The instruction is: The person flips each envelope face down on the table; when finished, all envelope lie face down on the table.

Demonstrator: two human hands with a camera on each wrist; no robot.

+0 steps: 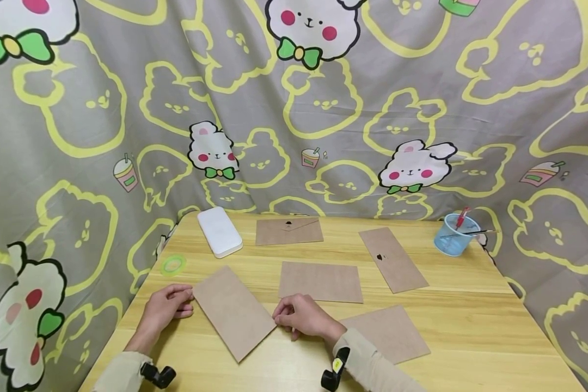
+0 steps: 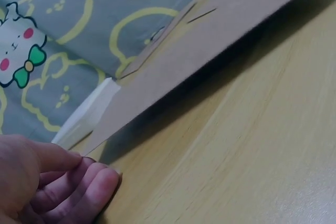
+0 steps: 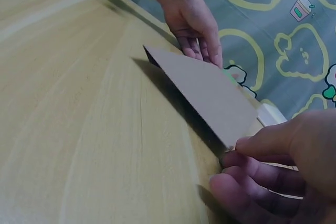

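A plain brown kraft envelope [image 1: 235, 314] is held slantwise between both hands, raised off the table with its shadow beneath it in the left wrist view. My left hand [image 1: 165, 308] pinches its left corner between thumb and forefinger. At the opposite corner, my right hand [image 1: 304, 316] pinches it the same way, its other fingers curled below the edge. In the right wrist view the envelope [image 3: 205, 93] tilts, and the left hand [image 3: 194, 24] shows at its far corner. The side turned up bears no flap or print.
Further brown envelopes lie about: one [image 1: 320, 282] at the centre, one [image 1: 392, 333] partly under the right forearm, two with black marks [image 1: 289, 232] [image 1: 393, 260] farther back. A white case [image 1: 219, 232], a greenish tape roll [image 1: 173, 265] and a blue pen cup [image 1: 453, 239] stand around the wooden table [image 1: 475, 326].
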